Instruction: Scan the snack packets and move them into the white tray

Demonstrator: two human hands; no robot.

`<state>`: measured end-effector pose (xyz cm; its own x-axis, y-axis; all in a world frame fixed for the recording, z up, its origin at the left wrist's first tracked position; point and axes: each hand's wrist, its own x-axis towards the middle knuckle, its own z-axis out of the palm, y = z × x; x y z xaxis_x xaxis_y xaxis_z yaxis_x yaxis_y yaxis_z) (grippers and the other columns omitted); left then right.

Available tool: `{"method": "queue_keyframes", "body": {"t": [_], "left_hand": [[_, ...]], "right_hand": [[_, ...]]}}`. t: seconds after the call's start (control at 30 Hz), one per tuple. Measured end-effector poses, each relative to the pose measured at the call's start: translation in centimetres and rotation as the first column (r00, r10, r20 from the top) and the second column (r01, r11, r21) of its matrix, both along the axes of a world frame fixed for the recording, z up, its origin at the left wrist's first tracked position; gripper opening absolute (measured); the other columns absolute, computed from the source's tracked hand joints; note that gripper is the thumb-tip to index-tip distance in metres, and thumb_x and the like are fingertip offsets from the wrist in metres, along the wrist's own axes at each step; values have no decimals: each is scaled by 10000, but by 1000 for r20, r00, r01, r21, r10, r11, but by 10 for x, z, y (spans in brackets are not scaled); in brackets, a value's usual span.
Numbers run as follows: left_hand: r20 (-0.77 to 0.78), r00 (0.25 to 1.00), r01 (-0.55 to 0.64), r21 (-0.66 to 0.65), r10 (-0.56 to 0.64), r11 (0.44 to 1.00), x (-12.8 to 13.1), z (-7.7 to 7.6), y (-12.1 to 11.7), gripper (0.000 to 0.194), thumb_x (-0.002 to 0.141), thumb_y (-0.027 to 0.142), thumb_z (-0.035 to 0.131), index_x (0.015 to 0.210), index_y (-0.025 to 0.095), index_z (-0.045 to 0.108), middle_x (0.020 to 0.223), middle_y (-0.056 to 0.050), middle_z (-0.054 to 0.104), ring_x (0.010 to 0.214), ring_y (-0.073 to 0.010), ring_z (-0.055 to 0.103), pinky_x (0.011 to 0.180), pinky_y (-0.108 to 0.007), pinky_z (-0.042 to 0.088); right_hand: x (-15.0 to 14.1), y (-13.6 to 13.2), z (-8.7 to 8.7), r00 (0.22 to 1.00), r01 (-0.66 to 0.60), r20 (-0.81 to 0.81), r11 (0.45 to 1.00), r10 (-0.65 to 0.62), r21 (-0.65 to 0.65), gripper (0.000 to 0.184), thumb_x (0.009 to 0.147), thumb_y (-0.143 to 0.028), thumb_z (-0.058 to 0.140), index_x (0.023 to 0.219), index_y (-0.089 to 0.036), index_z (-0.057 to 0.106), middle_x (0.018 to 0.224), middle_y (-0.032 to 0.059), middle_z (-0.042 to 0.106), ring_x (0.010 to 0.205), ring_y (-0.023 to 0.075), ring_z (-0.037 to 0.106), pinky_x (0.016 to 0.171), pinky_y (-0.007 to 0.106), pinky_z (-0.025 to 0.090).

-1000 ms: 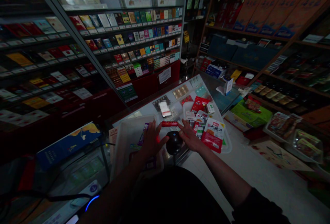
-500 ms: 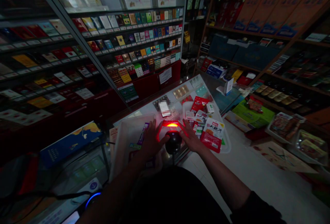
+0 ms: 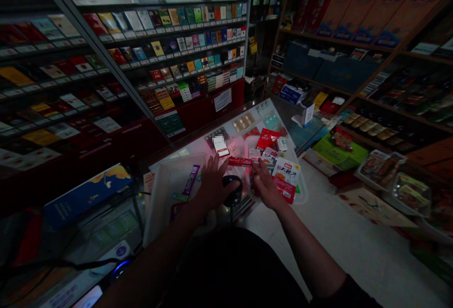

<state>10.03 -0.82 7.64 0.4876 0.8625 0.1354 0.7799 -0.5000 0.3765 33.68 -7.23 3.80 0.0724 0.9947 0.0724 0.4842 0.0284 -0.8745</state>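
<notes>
A thin red stick packet (image 3: 239, 161) hangs over the glass counter (image 3: 244, 121), just beyond a black barcode scanner (image 3: 231, 190). My right hand (image 3: 264, 186) pinches the packet's right end. My left hand (image 3: 211, 184) is open with fingers spread, beside the scanner, its fingertips near the packet's left end. A faint red glow falls on the counter under the packet. To the left lies a white tray (image 3: 164, 185) with a purple packet (image 3: 191, 180) in it. To the right a second tray (image 3: 301, 197) holds several snack packets (image 3: 287, 172).
Glass-fronted shelves of cigarette packs (image 3: 184, 43) stand behind the counter. Wooden shelves with boxes (image 3: 354, 15) fill the right wall. Floor trays of goods (image 3: 396, 180) sit at the right. A blue box (image 3: 85, 194) and a device with a blue light (image 3: 120, 268) lie at the left.
The bright red scanner light on the packet has dimmed to a faint glow. Both hands and the packet have shifted slightly up and left in view.
</notes>
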Motion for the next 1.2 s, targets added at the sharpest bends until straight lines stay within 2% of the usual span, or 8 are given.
{"method": "queue_keyframes", "body": {"t": [0.2, 0.37, 0.6, 0.73, 0.83, 0.93, 1.07, 1.2], "left_hand": [[-41, 997, 64, -19, -65, 998, 31, 12, -9, 880, 921, 653, 636, 1636, 216, 366, 1750, -234, 183, 1612, -461, 176, 1224, -715, 238], [-72, 992, 107, -10, -107, 994, 48, 14, -19, 905, 889, 688, 656, 1627, 230, 401, 1751, -211, 210, 1613, -461, 179, 1230, -727, 238], [-73, 979, 186, -49, -189, 981, 59, 11, -25, 889, 883, 738, 627, 1593, 232, 454, 1742, -222, 229, 1616, -468, 155, 1235, -744, 205], [-22, 982, 184, -71, -186, 980, 51, 15, -31, 855, 886, 640, 688, 1588, 220, 439, 1729, -220, 267, 1618, -454, 167, 1249, -720, 214], [66, 984, 171, -39, -168, 985, 26, 15, -38, 755, 915, 504, 688, 1571, 225, 441, 1713, -193, 316, 1615, -413, 213, 1265, -674, 249], [148, 982, 122, 0, -120, 993, -18, 11, -46, 656, 959, 440, 623, 1556, 235, 448, 1697, -151, 364, 1593, -347, 304, 1281, -590, 310], [175, 984, -7, -27, 12, 1000, -96, 10, -55, 558, 999, 441, 557, 1514, 237, 494, 1666, -129, 430, 1533, -297, 424, 1237, -516, 423], [117, 990, -75, 0, 75, 997, -179, 24, -59, 538, 1006, 460, 548, 1473, 195, 537, 1624, -154, 491, 1505, -283, 468, 1244, -503, 414]], "right_hand": [[22, -25, 2, 993, 114, 19, 994, -114, 1, 778, 1019, -763, 331, 1621, -282, 438, 1782, 73, 156, 1648, 314, 123, 1330, 593, 116], [32, -50, -7, 982, 184, 40, 983, -184, 2, 743, 1027, -737, 357, 1595, -274, 479, 1782, 70, 155, 1646, 324, 131, 1326, 606, 128], [30, -75, -33, 937, 289, 194, 956, -291, 43, 699, 1050, -679, 363, 1592, -253, 478, 1749, 122, 256, 1633, 330, 188, 1301, 649, 177], [24, -83, -33, 900, 358, 243, 932, -362, 65, 700, 1041, -671, 389, 1591, -246, 474, 1723, 137, 306, 1622, 344, 211, 1290, 662, 203], [19, -87, -23, 884, 402, 239, 914, -402, 49, 712, 1020, -681, 433, 1589, -254, 474, 1726, 138, 296, 1618, 372, 203, 1279, 684, 209], [14, -88, -10, 870, 437, 233, 899, -434, 45, 745, 1008, -683, 439, 1579, -208, 485, 1723, 170, 284, 1603, 389, 240, 1275, 672, 227], [6, -88, 6, 859, 459, 235, 887, -455, 38, 747, 1005, -691, 423, 1547, -186, 521, 1715, 197, 286, 1578, 385, 297, 1248, 649, 294], [-6, -86, 17, 875, 407, 252, 910, -413, 78, 747, 1013, -685, 406, 1541, -171, 527, 1693, 214, 323, 1571, 381, 308, 1250, 639, 274]]}}
